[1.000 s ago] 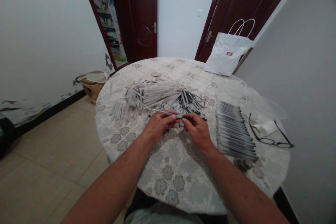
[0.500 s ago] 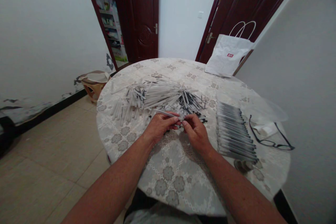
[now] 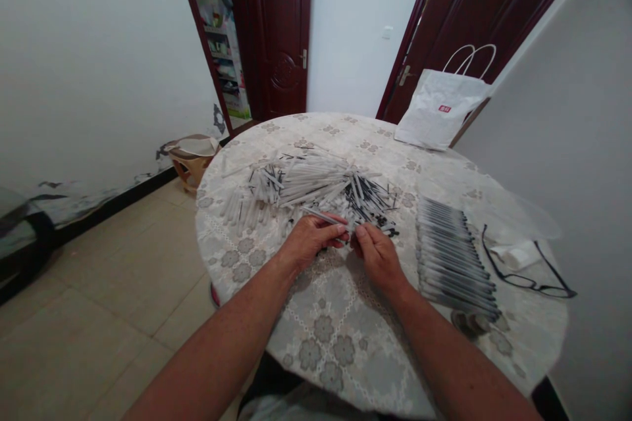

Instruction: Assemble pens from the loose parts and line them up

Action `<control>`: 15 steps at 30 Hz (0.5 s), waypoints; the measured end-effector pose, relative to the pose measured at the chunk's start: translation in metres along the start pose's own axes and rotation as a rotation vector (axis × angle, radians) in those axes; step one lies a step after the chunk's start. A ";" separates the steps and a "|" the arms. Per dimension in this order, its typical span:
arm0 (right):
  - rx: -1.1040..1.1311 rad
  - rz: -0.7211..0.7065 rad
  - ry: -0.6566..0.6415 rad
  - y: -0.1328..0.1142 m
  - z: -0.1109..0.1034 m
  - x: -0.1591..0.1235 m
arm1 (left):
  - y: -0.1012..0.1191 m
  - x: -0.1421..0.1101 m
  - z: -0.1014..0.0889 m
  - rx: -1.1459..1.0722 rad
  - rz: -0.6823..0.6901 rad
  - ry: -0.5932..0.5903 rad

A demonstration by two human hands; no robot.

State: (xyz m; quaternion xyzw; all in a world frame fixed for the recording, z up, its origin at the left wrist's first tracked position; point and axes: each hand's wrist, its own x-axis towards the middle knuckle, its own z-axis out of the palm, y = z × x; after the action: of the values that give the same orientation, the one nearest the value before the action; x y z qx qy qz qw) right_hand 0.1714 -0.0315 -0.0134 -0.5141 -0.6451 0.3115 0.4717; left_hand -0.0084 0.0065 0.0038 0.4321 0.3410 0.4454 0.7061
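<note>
My left hand (image 3: 318, 237) is closed around a pale, slim pen barrel (image 3: 315, 212), which points up and to the left. Close beside it, my right hand (image 3: 378, 253) pinches at the barrel's near end; whatever small part lies between its fingertips is hidden. Just beyond both hands lies a loose heap of whitish pen barrels (image 3: 316, 179), with dark, thin pen parts (image 3: 368, 194) on its right side. To the right of my right hand, a neat row of assembled-looking pens (image 3: 457, 256) lies side by side.
The round table has a flowered cloth (image 3: 323, 348). On the right lie black-framed glasses (image 3: 530, 284), a crumpled white wrapper (image 3: 518, 254) and a small roundish item (image 3: 469, 323). A white paper bag (image 3: 442, 108) stands at the back right. A stool (image 3: 192, 161) is beyond the left edge.
The whole view has shifted slightly, so things appear farther right. My right fingers have closed in more tightly at the barrel's end; my left hand keeps its hold.
</note>
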 end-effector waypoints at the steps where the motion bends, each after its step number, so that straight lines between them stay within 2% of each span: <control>1: 0.008 0.005 -0.015 0.000 0.000 0.000 | 0.000 0.000 0.000 0.005 -0.003 -0.001; 5: 0.061 0.001 0.023 0.000 -0.001 -0.002 | 0.001 -0.001 0.001 0.004 0.006 0.014; 8: 0.019 -0.013 0.056 -0.001 0.000 -0.002 | 0.000 -0.001 0.000 0.000 0.017 0.020; 13: -0.019 0.001 -0.016 -0.002 0.000 -0.002 | -0.001 0.000 -0.001 0.012 0.010 0.008; 15: -0.004 -0.005 -0.001 -0.001 0.000 -0.002 | -0.001 0.000 -0.001 0.021 0.016 0.005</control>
State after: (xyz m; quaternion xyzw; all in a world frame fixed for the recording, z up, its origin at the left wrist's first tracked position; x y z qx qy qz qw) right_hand 0.1710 -0.0335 -0.0132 -0.5133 -0.6471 0.3095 0.4711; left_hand -0.0088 0.0063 0.0028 0.4409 0.3440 0.4486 0.6972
